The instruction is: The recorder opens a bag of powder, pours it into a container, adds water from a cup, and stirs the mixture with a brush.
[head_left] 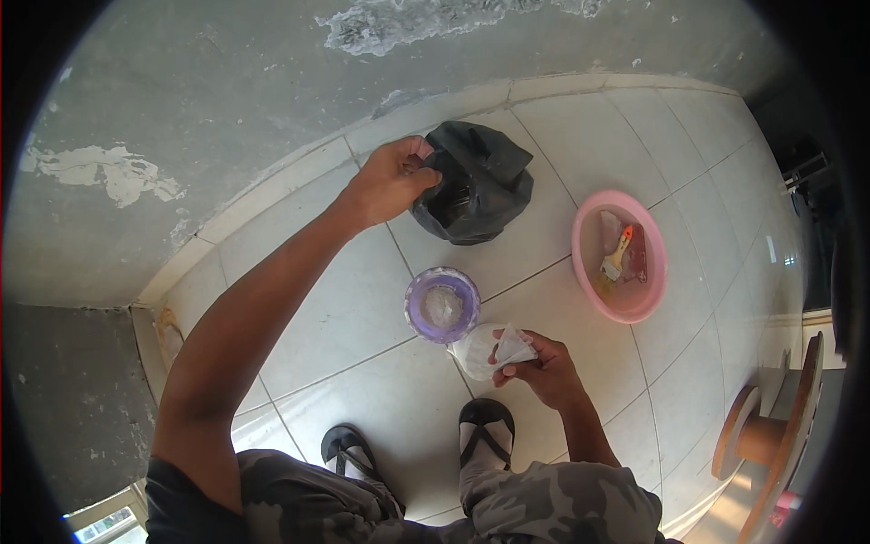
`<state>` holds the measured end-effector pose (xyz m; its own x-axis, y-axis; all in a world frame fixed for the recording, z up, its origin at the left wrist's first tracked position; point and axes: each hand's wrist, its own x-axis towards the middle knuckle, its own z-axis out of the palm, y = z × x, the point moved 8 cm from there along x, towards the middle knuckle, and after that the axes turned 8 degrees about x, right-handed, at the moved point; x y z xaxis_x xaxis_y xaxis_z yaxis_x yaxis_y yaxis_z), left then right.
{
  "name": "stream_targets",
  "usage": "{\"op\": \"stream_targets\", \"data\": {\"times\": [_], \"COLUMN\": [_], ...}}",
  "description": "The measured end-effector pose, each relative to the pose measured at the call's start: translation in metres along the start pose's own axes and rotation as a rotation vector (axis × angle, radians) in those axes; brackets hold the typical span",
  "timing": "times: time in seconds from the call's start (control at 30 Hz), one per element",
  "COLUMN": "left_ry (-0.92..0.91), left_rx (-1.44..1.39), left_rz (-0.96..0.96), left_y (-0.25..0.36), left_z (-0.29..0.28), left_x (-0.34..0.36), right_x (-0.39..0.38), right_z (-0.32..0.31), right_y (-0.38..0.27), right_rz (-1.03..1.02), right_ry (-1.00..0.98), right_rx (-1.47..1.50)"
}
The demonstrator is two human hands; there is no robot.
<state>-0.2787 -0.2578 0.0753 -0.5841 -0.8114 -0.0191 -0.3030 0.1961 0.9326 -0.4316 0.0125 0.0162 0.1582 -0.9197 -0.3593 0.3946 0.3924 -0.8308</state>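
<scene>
My left hand (396,179) is closed on the rim of a black plastic bag (494,204), which stands on the floor with its mouth partly open. What lies inside the bag is too dark to make out. Lower down, my right hand (544,367) pinches the gathered top of a translucent white plastic bag (475,352). The bag hangs beside a purple bowl (417,313) with pale smears on its rim. In that bowl sits a heap of whitish powder (443,306).
To the right, a pink basin (582,272) holds liquid, a paintbrush (618,254) and a dark red flat piece (639,252). A grey wall (245,118) with peeling patches borders the tiled floor (362,381). At lower right stands a wooden spool-shaped piece (761,442). My sandalled feet are below.
</scene>
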Motion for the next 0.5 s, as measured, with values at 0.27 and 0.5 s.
{"op": "stream_targets", "data": {"times": [0.27,0.5], "left_ry": [-0.164,-0.392], "left_rx": [0.221,0.091], "left_rz": [-0.046,0.032], "left_y": [0.022,0.037], "left_z": [-0.009,-0.005], "left_x": [-0.023,-0.027], "right_x": [0.007,-0.002], "right_z": [-0.007,-0.016], "right_y": [-0.003,-0.030], "right_rz": [-0.121,-0.266], "right_ry": [0.014,0.244], "right_rx": [-0.077,-0.135]}}
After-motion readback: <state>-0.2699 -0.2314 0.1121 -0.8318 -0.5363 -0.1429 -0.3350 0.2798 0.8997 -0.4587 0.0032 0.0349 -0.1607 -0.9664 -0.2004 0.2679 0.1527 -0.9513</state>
